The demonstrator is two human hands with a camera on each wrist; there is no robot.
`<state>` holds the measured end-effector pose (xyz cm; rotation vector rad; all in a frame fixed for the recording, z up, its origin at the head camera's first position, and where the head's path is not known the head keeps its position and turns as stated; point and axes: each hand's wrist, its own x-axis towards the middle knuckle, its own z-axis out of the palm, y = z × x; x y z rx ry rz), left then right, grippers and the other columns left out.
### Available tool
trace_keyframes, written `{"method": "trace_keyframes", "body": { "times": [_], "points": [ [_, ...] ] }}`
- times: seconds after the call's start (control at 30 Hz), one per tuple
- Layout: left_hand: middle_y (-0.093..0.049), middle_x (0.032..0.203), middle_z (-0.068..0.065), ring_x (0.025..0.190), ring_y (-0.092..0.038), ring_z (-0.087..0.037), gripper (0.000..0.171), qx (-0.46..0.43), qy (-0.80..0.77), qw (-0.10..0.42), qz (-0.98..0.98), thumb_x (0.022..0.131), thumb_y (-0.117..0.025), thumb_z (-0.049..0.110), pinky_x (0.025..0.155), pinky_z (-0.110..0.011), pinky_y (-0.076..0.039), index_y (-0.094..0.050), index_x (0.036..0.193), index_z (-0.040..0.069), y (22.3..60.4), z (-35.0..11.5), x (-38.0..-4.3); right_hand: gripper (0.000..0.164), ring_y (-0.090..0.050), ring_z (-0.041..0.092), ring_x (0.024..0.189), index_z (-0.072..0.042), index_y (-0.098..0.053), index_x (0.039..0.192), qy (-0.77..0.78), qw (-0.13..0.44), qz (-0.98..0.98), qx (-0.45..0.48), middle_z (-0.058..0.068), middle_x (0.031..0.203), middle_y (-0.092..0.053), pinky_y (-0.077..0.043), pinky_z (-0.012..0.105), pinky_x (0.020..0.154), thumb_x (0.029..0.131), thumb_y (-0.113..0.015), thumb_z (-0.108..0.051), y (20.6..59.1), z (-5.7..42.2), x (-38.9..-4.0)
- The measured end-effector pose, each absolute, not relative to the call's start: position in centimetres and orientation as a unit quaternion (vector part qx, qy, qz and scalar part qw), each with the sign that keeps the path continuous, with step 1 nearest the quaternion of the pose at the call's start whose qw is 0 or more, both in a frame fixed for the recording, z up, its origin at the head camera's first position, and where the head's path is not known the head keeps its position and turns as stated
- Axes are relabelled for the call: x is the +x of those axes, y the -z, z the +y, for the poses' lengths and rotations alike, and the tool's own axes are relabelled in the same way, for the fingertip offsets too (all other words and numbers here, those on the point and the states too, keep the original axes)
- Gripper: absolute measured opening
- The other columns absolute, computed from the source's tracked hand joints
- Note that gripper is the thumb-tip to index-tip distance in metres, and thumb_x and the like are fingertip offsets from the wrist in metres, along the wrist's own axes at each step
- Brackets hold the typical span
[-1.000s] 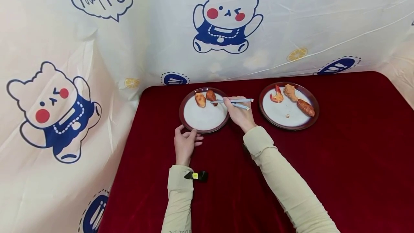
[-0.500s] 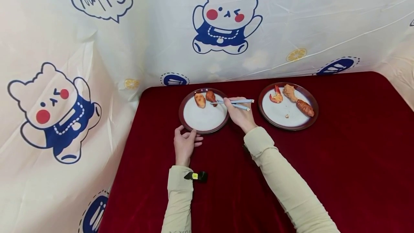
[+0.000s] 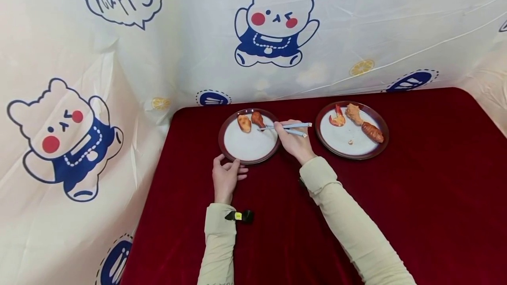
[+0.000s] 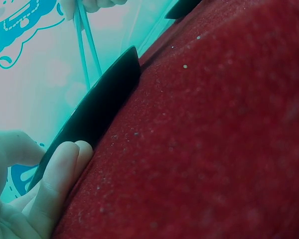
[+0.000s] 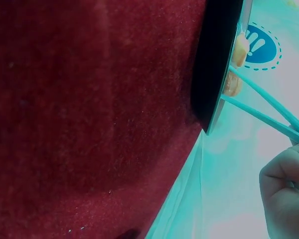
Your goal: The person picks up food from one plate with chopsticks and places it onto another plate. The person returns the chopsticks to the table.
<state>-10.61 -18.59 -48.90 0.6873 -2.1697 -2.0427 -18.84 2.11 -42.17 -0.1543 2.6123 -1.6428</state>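
In the head view, my left hand (image 3: 225, 179) holds the near-left edge of a white plate (image 3: 245, 148) with a brown rim, thumb and fingers at the rim. My right hand (image 3: 295, 140) grips a pair of light blue chopsticks (image 3: 295, 125) over the plate's right side. The chopstick tips lie beside a brown drumstick (image 3: 257, 118), at its lower end. Left of the drumstick is a golden, brown-spotted oval food piece (image 3: 244, 123). In the right wrist view the chopsticks (image 5: 261, 117) spread apart toward the food at the plate's edge.
A second brown-rimmed plate (image 3: 336, 142) stands to the right, bearing a red-and-orange shrimp piece (image 3: 338, 118), a fried drumstick (image 3: 354, 113), a browned roll-like piece (image 3: 372, 132) and a small crumb (image 3: 350, 142). Dark red cloth (image 3: 277, 232) covers the table; a printed curtain (image 3: 190, 47) hangs behind it.
The chopstick tips have shifted slightly toward the near side of the plate, by the drumstick's lower end. The left hand keeps its place at the rim. The head view has drifted a little.
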Motion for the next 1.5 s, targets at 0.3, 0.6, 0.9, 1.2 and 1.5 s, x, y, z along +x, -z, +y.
{"method": "trace_keyframes", "body": {
  "times": [0.3,0.6,0.9,1.2,1.5],
  "points": [
    [-0.070,0.095,-0.024,0.068,-0.072,-0.018,0.058,0.221,0.667,0.048,-0.710,0.095,-0.059,0.014,0.061,-0.031,-0.063,-0.030,0.144,0.008,49.0,-18.5,-10.6,0.035,-0.053,0.021,0.070,-0.003,-0.074,0.095,0.531,0.031,0.846,-0.032,0.010,0.078,-0.066,-0.044,0.026,0.058,0.096,-0.055,-0.033,42.1,2.8,-18.5],
    [-0.069,0.096,-0.024,0.069,-0.072,-0.018,0.060,0.222,0.667,0.045,-0.710,0.095,-0.060,0.016,0.062,-0.031,-0.063,-0.029,0.145,0.009,49.0,-18.6,-10.5,0.037,-0.054,0.022,0.071,-0.003,-0.073,0.100,0.536,0.058,0.842,-0.020,0.017,0.083,-0.067,-0.046,0.027,0.062,0.096,-0.055,-0.034,41.7,3.8,-17.5],
    [-0.068,0.101,-0.029,0.075,-0.073,-0.025,0.062,0.220,0.671,0.030,-0.708,0.095,-0.059,0.013,0.064,-0.032,-0.063,-0.026,0.147,0.006,47.9,-18.5,-10.4,0.037,-0.058,0.023,0.079,-0.002,-0.073,0.105,0.550,0.071,0.832,-0.008,0.023,0.094,-0.068,-0.050,0.028,0.068,0.095,-0.057,-0.034,41.6,4.7,-16.9],
    [-0.068,0.098,-0.028,0.074,-0.073,-0.023,0.060,0.218,0.667,0.030,-0.712,0.095,-0.057,0.009,0.065,-0.032,-0.063,-0.027,0.146,0.001,46.0,-18.0,-9.7,0.035,-0.063,0.025,0.089,-0.006,-0.075,0.102,0.523,0.035,0.851,-0.019,0.014,0.095,-0.072,-0.055,0.035,0.076,0.094,-0.058,-0.036,41.7,5.0,-16.7],
    [-0.067,0.098,-0.028,0.075,-0.073,-0.025,0.060,0.218,0.667,0.030,-0.712,0.095,-0.057,0.009,0.067,-0.034,-0.063,-0.027,0.146,0.002,45.8,-17.9,-9.6,0.035,-0.070,0.027,0.073,-0.007,-0.074,0.104,0.540,0.033,0.841,-0.009,0.020,0.088,-0.073,-0.054,0.025,0.058,0.094,-0.058,-0.036,41.8,5.2,-16.6]
  ]
}}
